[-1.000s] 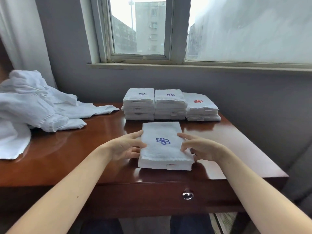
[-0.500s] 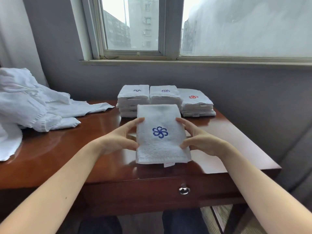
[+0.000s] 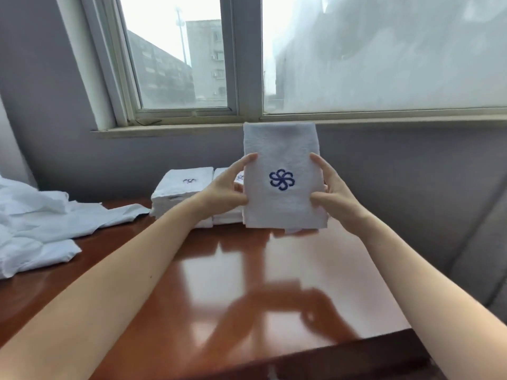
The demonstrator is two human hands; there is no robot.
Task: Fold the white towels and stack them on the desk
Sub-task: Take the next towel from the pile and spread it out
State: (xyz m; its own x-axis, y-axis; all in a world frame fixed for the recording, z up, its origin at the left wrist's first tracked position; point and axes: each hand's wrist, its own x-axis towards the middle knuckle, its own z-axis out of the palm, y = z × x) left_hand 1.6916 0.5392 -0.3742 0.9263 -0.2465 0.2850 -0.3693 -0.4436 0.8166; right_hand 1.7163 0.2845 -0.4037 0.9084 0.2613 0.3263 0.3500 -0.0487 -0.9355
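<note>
Both forearms reach forward over the counter [image 3: 247, 283]. The left hand [image 3: 225, 187] and right hand [image 3: 333, 193] are raised level with each other, palms facing inward.

The folded towel [image 3: 285, 212] stands upright between them, clear of the counter, with its blue flower emblem facing the camera. The left fingers [image 3: 241, 165] grasp its left edge and the right fingers [image 3: 321, 165] grasp its right edge. Each thumb is on the near face.

Beyond the left fingers sit the stacks of folded towels [image 3: 186, 185], partly hidden by hand and towel. Loose white cloth [image 3: 35, 223] lies well to the left of them.

Half a second ago the towel was held lower and nearer. It is now higher and closer to the stacks.
</note>
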